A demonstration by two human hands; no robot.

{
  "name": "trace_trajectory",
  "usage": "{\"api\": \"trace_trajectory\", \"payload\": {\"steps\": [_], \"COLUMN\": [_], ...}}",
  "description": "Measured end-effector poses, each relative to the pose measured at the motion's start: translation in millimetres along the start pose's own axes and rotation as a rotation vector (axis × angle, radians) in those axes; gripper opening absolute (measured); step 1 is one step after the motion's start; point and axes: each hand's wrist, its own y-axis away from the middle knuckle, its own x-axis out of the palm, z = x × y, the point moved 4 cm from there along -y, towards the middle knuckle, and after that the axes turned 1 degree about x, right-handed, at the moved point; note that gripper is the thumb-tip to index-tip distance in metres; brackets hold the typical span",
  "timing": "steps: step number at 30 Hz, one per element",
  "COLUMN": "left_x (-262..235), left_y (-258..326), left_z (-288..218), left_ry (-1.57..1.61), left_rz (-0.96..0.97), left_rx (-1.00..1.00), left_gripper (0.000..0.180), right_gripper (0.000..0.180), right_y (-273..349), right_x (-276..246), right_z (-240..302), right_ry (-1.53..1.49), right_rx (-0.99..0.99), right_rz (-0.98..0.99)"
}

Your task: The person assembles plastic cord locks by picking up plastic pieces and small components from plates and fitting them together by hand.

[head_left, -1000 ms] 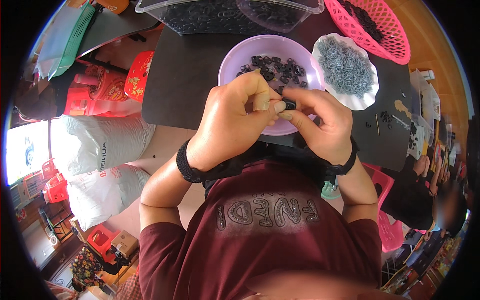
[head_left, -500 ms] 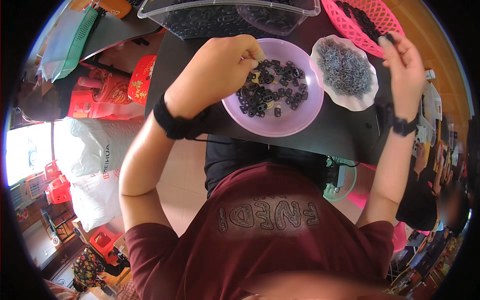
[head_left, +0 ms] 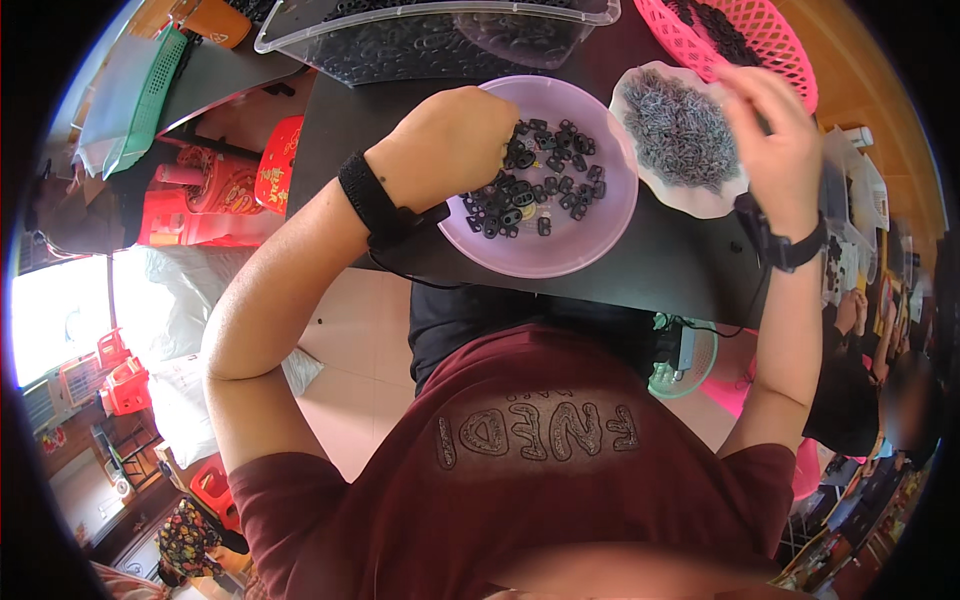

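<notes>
Picking seems the step in hand: the left hand (head_left: pixel 455 140) meets small black plastic pieces (head_left: pixel 516 196) in the round lilac plastic bowl (head_left: pixel 592 243); well apart, the right hand (head_left: pixel 778 140) hovers by the scalloped white dish (head_left: pixel 700 205) and pink lattice basket (head_left: pixel 795 62). Whether either grips, I cannot tell; the next move likely calls for precise pinching.

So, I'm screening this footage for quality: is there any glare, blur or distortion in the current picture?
Head view: the opening at far left is blown out to white; head view: the right hand is blurred, most at its fingers, while the black parts look sharper; head view: dark fisheye corners.
</notes>
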Motion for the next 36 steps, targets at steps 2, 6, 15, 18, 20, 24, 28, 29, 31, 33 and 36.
{"api": "trace_trajectory", "payload": {"steps": [2, 6, 15, 18, 20, 24, 28, 29, 31, 33, 36], "left_x": [5.2, 8.0, 3.8, 8.1, 10.9, 8.2, 6.8, 7.0, 10.6, 15.0, 17.0], "left_y": [-1.6, -2.9, 9.6, 8.1, 8.0, 14.9, 13.2, 12.0, 11.2, 9.2, 9.5], "left_z": [0.3, -0.9, -12.6, -11.8, -10.6, -10.8, -12.9, -12.5, -10.1, -8.2, -9.9], "left_ry": [0.018, 0.009, -0.064, -0.038, -0.017, 0.017, -0.048, -0.047, -0.017, -0.007, 0.013], "left_rz": [0.036, 0.018, 0.034, 0.055, 0.044, -0.007, 0.070, 0.065, 0.091, 0.087, 0.058], "left_rx": [-0.017, 0.005, -0.087, -0.079, -0.068, -0.082, -0.097, -0.096, -0.090, -0.073, -0.068], "left_gripper": [0.006, 0.007, 0.013, 0.013, 0.012, 0.012, 0.014, 0.014, 0.014, 0.014, 0.012], "right_gripper": [0.012, 0.006, 0.006, 0.006, 0.008, 0.010, 0.013, 0.014, 0.014, 0.015, 0.015], "right_y": [6.0, 14.7, 22.9, 25.0, 26.0, 17.6, -0.4, 1.5, 6.8, 16.3, 18.7], "right_x": [21.2, 56.9, 85.0, 87.7, 92.0, 88.0, 43.2, 37.2, 32.3, 39.5, 39.5], "right_z": [25.5, 50.1, 69.0, 72.3, 72.0, 63.7, 14.8, -0.2, -21.1, -31.4, -32.2], "right_ry": [-0.064, -0.113, -0.033, -0.053, -0.057, -0.059, 0.042, 0.114, 0.188, 0.114, 0.163], "right_rx": [-0.051, -0.195, -0.283, -0.264, -0.241, -0.221, 0.083, 0.184, 0.278, 0.287, 0.292], "right_rz": [0.169, 0.346, 0.671, 0.709, 0.757, 0.622, 0.369, 0.418, 0.466, 0.541, 0.555]}}
